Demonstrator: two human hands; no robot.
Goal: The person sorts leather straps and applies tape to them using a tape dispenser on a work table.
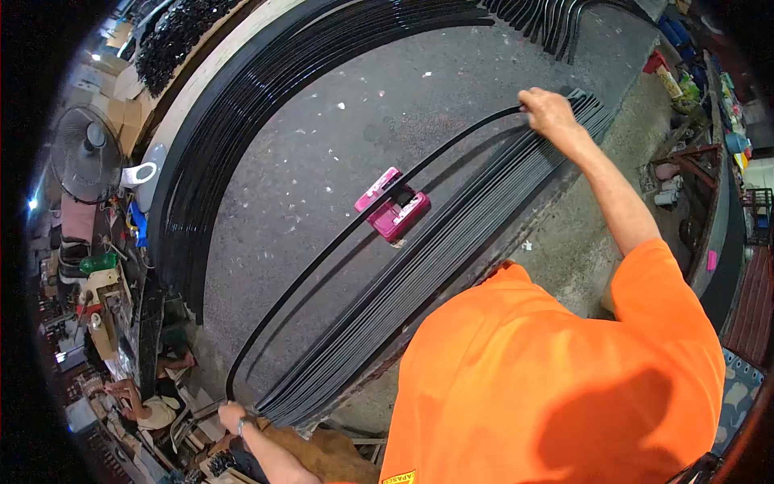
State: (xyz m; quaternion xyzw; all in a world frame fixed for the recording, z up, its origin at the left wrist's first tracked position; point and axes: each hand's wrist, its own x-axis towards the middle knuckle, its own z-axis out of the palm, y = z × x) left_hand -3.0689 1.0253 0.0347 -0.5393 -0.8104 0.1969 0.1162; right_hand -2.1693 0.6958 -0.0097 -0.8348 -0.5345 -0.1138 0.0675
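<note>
A long, thin black strip (pixel 322 248) bows up above the table between my two hands. My left hand (pixel 232 417) is closed round its lower end, near the table's left corner. At the far end my right hand (pixel 550 113) pinches the strip, over the end of a bundle of dark strips (pixel 451 242). That bundle lies straight along the near edge of the grey table (pixel 282 169). Under the held strip sits a small pink plastic container (pixel 403 219) with a dark piece in it, too partly covered to name.
A curved stack of black strips (pixel 218 121) spans the table's far side, with more strip ends (pixel 548 24) at the top. A fan (pixel 87 153) stands left. Another person (pixel 153 407) sits at lower left among boxes. Cluttered shelving (pixel 693 177) lies right.
</note>
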